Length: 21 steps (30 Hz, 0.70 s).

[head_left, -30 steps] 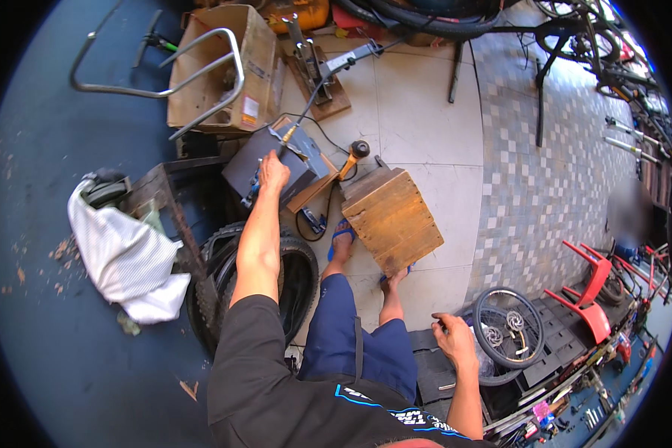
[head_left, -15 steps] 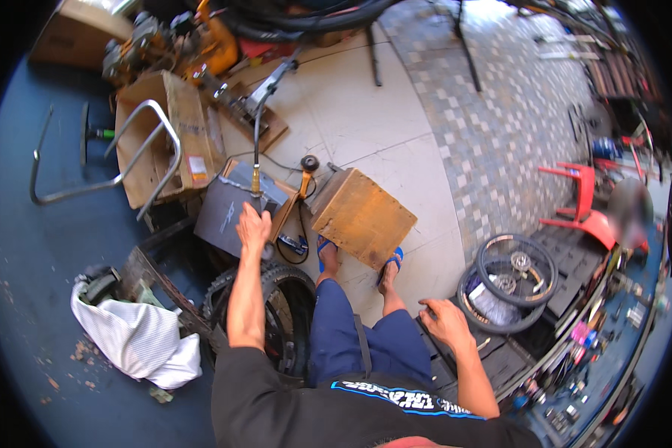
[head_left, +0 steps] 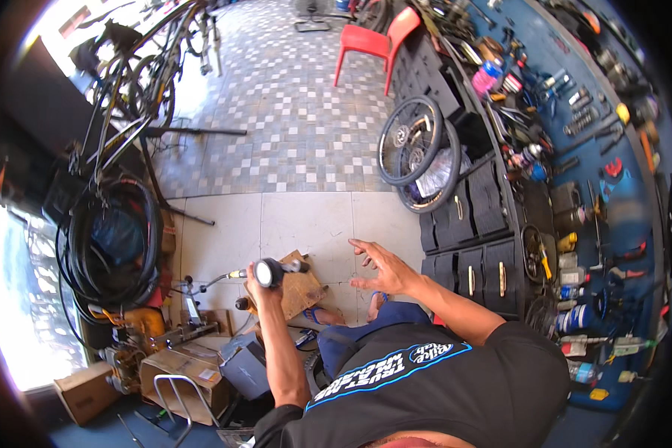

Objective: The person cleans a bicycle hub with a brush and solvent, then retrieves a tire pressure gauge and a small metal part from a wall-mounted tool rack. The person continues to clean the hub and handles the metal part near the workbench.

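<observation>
Now the left hand [head_left: 266, 293], curled round the inflator gauge [head_left: 265, 273], has lifted it clear of the grey box [head_left: 245, 366], free to move; the right hand [head_left: 385, 270] hovers empty, loosely open.

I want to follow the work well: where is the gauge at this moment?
In the head view, the gauge is left of centre, in the left hand, at one end of the hose, partly hiding the wooden box.
</observation>
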Motion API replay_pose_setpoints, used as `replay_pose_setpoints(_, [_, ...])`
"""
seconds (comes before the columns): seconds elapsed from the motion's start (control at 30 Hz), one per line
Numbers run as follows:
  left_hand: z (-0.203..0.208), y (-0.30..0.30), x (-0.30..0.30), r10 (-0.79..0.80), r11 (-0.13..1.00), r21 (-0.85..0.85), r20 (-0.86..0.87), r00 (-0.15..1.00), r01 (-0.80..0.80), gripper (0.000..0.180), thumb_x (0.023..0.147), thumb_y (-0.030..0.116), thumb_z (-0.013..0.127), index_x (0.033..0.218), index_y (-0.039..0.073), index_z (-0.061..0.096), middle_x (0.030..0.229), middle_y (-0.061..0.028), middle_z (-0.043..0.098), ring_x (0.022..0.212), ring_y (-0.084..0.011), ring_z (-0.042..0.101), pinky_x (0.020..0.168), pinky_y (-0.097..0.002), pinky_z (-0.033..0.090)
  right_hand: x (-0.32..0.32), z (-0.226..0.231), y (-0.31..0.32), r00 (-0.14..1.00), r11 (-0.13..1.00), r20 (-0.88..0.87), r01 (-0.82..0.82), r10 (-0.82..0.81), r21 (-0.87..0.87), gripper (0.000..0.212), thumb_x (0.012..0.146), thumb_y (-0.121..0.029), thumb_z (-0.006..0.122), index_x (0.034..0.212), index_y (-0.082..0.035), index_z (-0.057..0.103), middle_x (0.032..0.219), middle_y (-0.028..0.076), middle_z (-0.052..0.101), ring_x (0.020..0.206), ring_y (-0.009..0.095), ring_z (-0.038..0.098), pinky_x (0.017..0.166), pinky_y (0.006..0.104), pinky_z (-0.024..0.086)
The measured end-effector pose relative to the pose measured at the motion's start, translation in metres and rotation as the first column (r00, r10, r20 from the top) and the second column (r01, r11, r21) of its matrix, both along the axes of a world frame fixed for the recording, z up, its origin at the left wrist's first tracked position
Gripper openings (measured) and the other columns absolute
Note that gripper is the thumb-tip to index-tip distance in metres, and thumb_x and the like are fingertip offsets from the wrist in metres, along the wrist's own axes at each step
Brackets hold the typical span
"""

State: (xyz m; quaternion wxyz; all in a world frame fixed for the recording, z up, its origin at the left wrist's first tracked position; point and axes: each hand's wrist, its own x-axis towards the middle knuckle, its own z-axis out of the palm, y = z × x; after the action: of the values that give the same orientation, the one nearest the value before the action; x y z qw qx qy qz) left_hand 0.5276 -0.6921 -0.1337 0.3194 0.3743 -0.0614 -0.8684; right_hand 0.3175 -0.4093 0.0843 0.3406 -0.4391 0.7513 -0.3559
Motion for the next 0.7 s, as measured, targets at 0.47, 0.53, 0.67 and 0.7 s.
replay_pose_setpoints(0.47, [-0.016,-0.083,0.024,-0.285,0.944,0.079,0.685,0.67,0.321,0.021,0.099,0.032,0.063,0.099,0.011,0.066,0.082,-0.0055,0.07,0.068,-0.0242,0.073,0.06,-0.0497,0.065,-0.059,-0.03,0.121,0.983,0.964,-0.133,0.152,-0.125,0.217,0.066,0.093,-0.018,0.08,0.152,-0.003,0.055,0.119,0.019,0.068,0.085,0.021,0.068,0.076,0.0341,0.058])
replay_pose_setpoints(0.53, [-0.024,-0.09,0.04,-0.22,0.973,0.108,0.712,0.667,0.205,0.022,0.1,0.034,0.062,0.102,0.012,0.067,0.085,-0.0075,0.073,0.068,-0.0257,0.074,0.057,-0.0481,0.063,-0.051,-0.024,0.097,0.986,0.959,-0.129,0.139,-0.109,0.246,0.064,0.094,-0.018,0.079,0.151,-0.002,0.056,0.118,0.019,0.068,0.085,0.021,0.068,0.075,0.0341,0.058])
replay_pose_setpoints(0.67, [-0.052,-0.113,0.102,-0.033,0.989,0.121,0.741,0.671,-0.085,0.039,0.104,0.046,0.054,0.117,0.011,0.065,0.095,-0.0107,0.077,0.077,-0.03,0.077,0.063,-0.0524,0.063,-0.025,-0.016,0.045,0.991,0.958,-0.117,0.097,-0.067,0.271,0.06,0.094,-0.02,0.079,0.148,-0.002,0.059,0.116,0.018,0.07,0.085,0.022,0.069,0.075,0.0344,0.058])
replay_pose_setpoints(0.7, [-0.061,-0.118,0.131,0.021,0.982,0.102,0.78,0.626,-0.16,0.041,0.104,0.049,0.055,0.122,0.014,0.066,0.103,-0.0106,0.077,0.084,-0.0307,0.077,0.068,-0.0546,0.062,-0.019,-0.017,0.034,0.993,0.96,-0.107,0.071,-0.043,0.271,0.059,0.094,-0.02,0.079,0.147,-0.002,0.059,0.115,0.018,0.07,0.085,0.023,0.069,0.075,0.0346,0.058])
